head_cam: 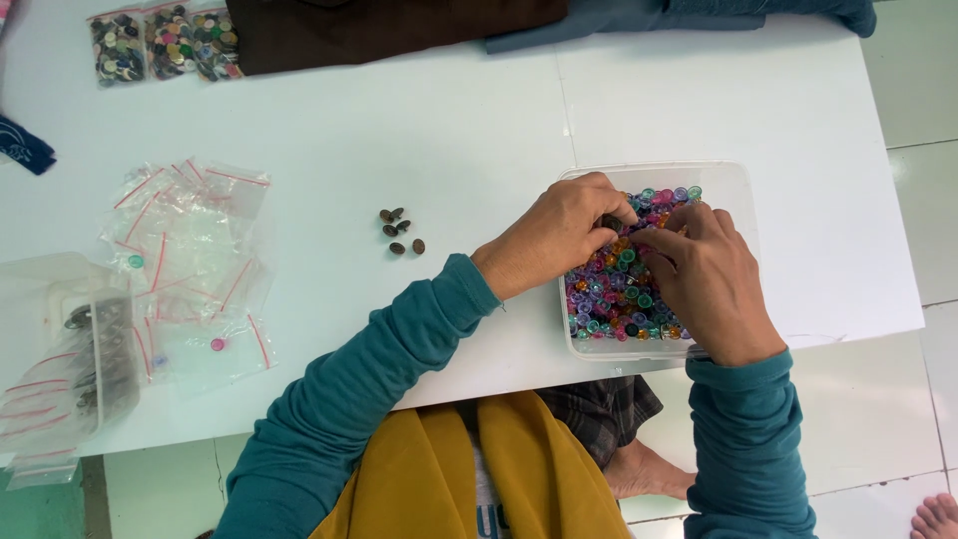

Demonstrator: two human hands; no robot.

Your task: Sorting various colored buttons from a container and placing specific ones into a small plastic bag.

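Both hands are working inside a clear plastic tub point(733, 185) w/ a heap of multicolour beads point(619, 289), sitting on the white table point(479, 130) near the front edge, right of centre.

Left hand point(554, 235) is reaching in from the left, wrist over the tub's left wall, fingers curled down; thumb & forefinger are pinching sth small and dark at the tips, can't tell exactly what. Right hand point(704, 274) is lying over the tub's right half, fingers bent and pointing left toward the left hand's tips, pressing into the beads; whether it's gripping any is hidden by the fingers. The two sets of fingertips are almost meeting over the middle of the heap.

Just left of the tub, apart from it, a few dark studs point(399, 232) are lying loose on the table in a small cluster. Further left, a pile of empty clear zip bags point(190, 250) w/ red seal strips is spreading out; a green bead and a pink one are sitting in among them. At the far left edge a filled bag point(95, 354) of dark metal bits is lying. At the top left, three packets point(165, 42) of mixed buttons are lying side by side, next to a brown cloth point(389, 28) and a blue cloth point(649, 15) along the back edge.
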